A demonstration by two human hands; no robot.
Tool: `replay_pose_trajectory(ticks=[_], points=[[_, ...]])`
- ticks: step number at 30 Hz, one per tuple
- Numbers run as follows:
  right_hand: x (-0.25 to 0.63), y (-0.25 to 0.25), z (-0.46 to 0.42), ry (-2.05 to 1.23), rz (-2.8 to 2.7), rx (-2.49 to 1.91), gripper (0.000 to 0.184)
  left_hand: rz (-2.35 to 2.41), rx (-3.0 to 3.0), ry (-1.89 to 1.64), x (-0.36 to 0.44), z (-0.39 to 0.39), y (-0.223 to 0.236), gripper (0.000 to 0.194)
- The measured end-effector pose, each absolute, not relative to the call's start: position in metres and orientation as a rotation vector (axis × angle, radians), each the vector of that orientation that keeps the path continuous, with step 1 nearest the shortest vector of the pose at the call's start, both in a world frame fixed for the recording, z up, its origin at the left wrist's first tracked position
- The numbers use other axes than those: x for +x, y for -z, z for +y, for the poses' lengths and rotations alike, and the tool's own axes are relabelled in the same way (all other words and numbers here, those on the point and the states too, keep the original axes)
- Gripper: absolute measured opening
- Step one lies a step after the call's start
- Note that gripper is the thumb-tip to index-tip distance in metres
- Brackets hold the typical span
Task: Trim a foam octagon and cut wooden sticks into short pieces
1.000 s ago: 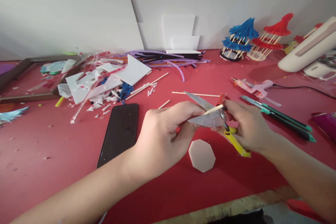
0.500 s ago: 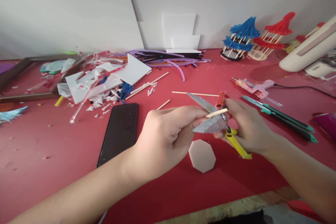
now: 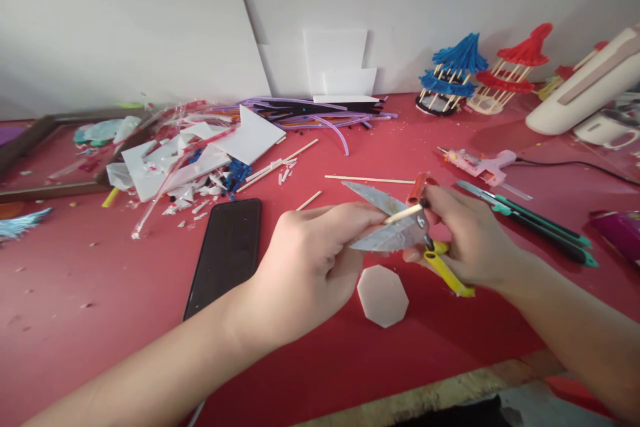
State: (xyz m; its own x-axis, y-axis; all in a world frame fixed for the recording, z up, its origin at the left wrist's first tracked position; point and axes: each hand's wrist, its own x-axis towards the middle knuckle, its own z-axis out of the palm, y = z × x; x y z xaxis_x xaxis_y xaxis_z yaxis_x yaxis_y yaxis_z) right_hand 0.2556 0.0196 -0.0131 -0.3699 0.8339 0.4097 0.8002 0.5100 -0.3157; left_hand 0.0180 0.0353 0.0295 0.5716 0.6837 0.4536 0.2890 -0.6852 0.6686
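Observation:
My left hand (image 3: pixel 320 260) is closed on a thin wooden stick (image 3: pixel 404 214), whose tip sticks out past the fingers. The stick lies between the parted blades of a pair of scissors (image 3: pixel 387 240), close to the pivot. My right hand (image 3: pixel 473 233) grips the scissors by the handles, one red and one yellow. Below the blades, a pale octagonal piece (image 3: pixel 383 296) lies flat on the red table (image 3: pixel 300 373). The left fingertips are partly hidden by the blades.
A phone (image 3: pixel 224 257) lies left of my hands, behind it a heap of scraps (image 3: pixel 195 153). Right are a cutter knife (image 3: pixel 530 223), a pink glue gun (image 3: pixel 480 165), a blue-roofed model (image 3: pixel 450 77) and a red-roofed model (image 3: pixel 515 73). Loose sticks (image 3: pixel 370 179) lie ahead.
The scissors have slid slightly left over the stick, bringing it nearer the pivot, and the blades stay apart. The whole view has shifted a little.

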Motion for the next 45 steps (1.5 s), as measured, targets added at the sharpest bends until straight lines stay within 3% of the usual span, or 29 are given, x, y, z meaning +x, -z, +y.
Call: replay_pose_trajectory(ticks=[9, 16, 19, 22, 25, 32, 38, 42, 45], points=[[0.261, 0.014, 0.022, -0.158, -2.289, -1.202, 0.033, 0.624, 2.255, -0.901, 0.016, 0.042, -0.029, 0.018], [0.261, 0.015, 0.02, -0.183, -2.295, -1.273, 0.036, 0.674, 2.166, -0.831, 0.02, 0.044, -0.035, 0.022], [0.26, 0.014, 0.024, -0.197, -2.285, -1.33, 0.049, 0.785, 2.018, -1.022, 0.016, 0.056, -0.034, 0.019], [0.263, 0.014, 0.03, -0.229, -2.184, -1.625, 0.04, 0.851, 1.782, -1.364, 0.007, 0.075, -0.032, 0.023], [0.268, 0.014, 0.036, -0.091, -2.163, -1.9, 0.037, 0.927, 1.761, -1.445, 0.001, 0.087, -0.032, 0.023], [0.277, 0.02, 0.038, -0.119, -2.414, -2.008, 0.024, 1.285, 2.192, -0.888, 0.009, 0.075, -0.032, 0.021], [0.269, 0.016, 0.026, 0.119, -2.249, -1.63, 0.014, 1.255, 2.705, -0.475, 0.014, 0.064, -0.024, 0.016], [0.249, 0.013, 0.017, 0.009, -2.177, -1.184, 0.022, 0.977, 3.003, -0.23, 0.017, 0.057, -0.022, 0.012], [0.235, 0.015, 0.012, 0.043, -2.28, -0.988, 0.016, 0.821, 3.107, -0.241, 0.02, 0.052, -0.022, 0.015]])
